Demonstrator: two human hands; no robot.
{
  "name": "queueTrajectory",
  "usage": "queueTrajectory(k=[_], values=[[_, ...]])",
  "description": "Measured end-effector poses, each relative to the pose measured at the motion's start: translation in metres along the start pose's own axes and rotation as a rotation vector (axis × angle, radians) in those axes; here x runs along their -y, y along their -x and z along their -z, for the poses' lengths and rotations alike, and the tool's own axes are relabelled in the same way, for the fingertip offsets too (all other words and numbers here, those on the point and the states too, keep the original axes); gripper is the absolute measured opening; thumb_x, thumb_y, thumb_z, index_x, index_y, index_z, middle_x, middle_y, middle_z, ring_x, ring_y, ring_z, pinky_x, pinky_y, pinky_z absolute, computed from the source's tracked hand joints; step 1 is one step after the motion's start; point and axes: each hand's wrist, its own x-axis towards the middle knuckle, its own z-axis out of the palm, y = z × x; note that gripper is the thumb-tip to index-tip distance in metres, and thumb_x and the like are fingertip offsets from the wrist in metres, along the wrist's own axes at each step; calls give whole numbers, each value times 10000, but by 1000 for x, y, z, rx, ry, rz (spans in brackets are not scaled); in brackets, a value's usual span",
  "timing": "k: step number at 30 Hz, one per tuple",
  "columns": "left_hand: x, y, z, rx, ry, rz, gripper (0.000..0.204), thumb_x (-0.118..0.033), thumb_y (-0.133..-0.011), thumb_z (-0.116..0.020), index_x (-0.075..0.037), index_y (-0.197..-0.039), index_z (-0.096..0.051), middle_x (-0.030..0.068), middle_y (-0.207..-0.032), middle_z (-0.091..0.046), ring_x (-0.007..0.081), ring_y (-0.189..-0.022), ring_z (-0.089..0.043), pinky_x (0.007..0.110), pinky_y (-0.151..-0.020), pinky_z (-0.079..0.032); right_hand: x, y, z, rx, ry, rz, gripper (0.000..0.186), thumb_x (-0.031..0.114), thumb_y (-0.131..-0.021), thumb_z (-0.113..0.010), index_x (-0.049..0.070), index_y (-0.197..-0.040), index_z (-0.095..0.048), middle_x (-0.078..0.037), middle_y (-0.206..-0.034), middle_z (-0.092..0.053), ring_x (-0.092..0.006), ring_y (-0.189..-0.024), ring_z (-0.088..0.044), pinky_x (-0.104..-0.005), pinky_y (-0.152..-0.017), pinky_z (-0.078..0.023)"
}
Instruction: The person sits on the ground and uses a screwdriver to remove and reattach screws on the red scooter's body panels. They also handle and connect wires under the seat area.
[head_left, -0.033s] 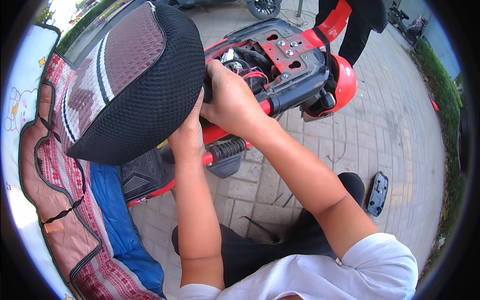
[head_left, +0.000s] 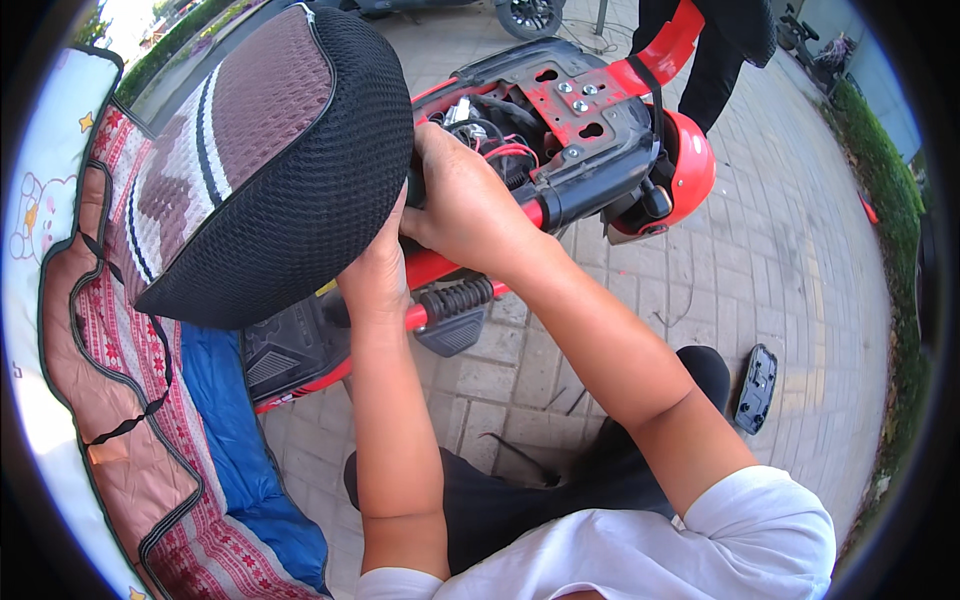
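Observation:
A padded scooter seat (head_left: pixel 270 190) with a black mesh side and a brown-and-white woven top is tipped up on the left. My left hand (head_left: pixel 378 268) is at its lower right edge; its fingers are hidden under the seat. Beside it, my right hand (head_left: pixel 468 190) curls in at the open body of the red and black scooter (head_left: pixel 430 268). Its fingertips, and whatever they hold, are out of sight behind the seat edge. Just beyond that hand lie exposed wires (head_left: pixel 508 152) and a red-and-grey metal rack plate (head_left: pixel 575 100).
A red helmet-like rounded part (head_left: pixel 690 165) sits at the scooter's rear. A dark plastic cover (head_left: pixel 757 388) lies on the paving to the right. Quilted blankets (head_left: pixel 130 400) hang on the left. A person in dark trousers (head_left: pixel 708 95) stands beyond the scooter.

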Motion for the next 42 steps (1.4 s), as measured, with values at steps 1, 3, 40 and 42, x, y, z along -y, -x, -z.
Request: queueTrajectory(k=[1,3,40,42], values=[[0,-1,1,-23,8,-3,307,-95,-913,-736,13,-1190,-659,74,-1223,-647,169,-1110,-601,333,-1011,-443,-1,0,4,49,-80,83,382,77,-805,-705,-77,-1128,-571,-290,-1004,-670,-447,-982,-656,-444,-837,-526],[2,-2,8,-23,17,-11,303,-90,-913,-734,9,-1190,-659,71,-1214,-647,164,-1084,-611,326,-979,-462,-6,-1,14,236,-147,-13,425,104,-799,-728,-69,-1149,-559,-283,-1035,-657,-442,-991,-651,-448,-834,-522],[5,-2,2,-29,-12,17,276,-59,-950,-668,26,-1211,-648,106,-1218,-654,180,-1063,-638,320,-929,-503,-6,2,3,-133,-31,62,433,61,-744,-758,-46,-1132,-600,-254,-1006,-657,-433,-963,-652,-439,-834,-535],[3,-2,3,-31,23,-15,274,-59,-949,-669,28,-1208,-649,105,-1205,-660,176,-1041,-643,310,-911,-506,-3,4,12,6,-132,19,509,84,-737,-774,-42,-1180,-558,-265,-1077,-622,-440,-1018,-629,-440,-864,-526]])
